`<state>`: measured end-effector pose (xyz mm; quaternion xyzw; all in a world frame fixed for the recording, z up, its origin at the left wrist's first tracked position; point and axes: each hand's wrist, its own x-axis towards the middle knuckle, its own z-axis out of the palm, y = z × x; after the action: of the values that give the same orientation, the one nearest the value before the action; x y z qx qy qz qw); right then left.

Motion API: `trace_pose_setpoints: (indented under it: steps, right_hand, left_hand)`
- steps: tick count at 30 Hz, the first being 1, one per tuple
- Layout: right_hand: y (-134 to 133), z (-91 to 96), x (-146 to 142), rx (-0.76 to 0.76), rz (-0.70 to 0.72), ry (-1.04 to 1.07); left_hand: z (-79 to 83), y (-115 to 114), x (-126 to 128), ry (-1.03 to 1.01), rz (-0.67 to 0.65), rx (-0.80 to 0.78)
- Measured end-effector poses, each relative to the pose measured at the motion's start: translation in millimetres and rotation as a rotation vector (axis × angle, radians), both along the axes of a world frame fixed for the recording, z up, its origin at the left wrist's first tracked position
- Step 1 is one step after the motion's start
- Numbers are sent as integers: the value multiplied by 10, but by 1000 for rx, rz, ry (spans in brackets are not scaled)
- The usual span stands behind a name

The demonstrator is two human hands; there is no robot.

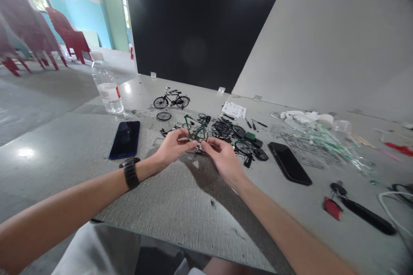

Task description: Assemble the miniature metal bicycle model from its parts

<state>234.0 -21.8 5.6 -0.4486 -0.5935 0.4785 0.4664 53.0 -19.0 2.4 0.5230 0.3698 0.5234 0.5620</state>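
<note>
Bare forearms (pixel 280 223) lead to left hand (pixel 172 148) and right hand (pixel 223 159), their grip pinching a green bicycle frame (pixel 198 131).

Pair of arms, bare at the forearms, reaching forward from the lower corners and converging. Left forearm (pixel 80 197): slants up and rightward to the left wrist (pixel 146 168). Left grip (pixel 171 148): thumb and fingers bent inward, pinching. Right forearm (pixel 274 223): slants up and leftward. Right grip (pixel 224 161): back upward, fingers curled, thumb beside forefinger; contact of the pads indistinct. Both grips near each other, fingertips facing.
</note>
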Motion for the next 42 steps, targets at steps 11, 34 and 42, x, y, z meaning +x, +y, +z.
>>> trace_pose_setpoints:
  steps: [11, 34, 42]
  right_hand:
    - [-31, 85, -13, 50, -12, -116]
    - [-2, 133, 73, 296, -88, -311]
    - [-7, 163, 60, 242, -112, -268]
  left_hand:
    - [33, -11, 1, 86, 22, 36]
    - [-56, 34, 10, 20, 58, 46]
    - [-52, 28, 16, 4, 28, 50]
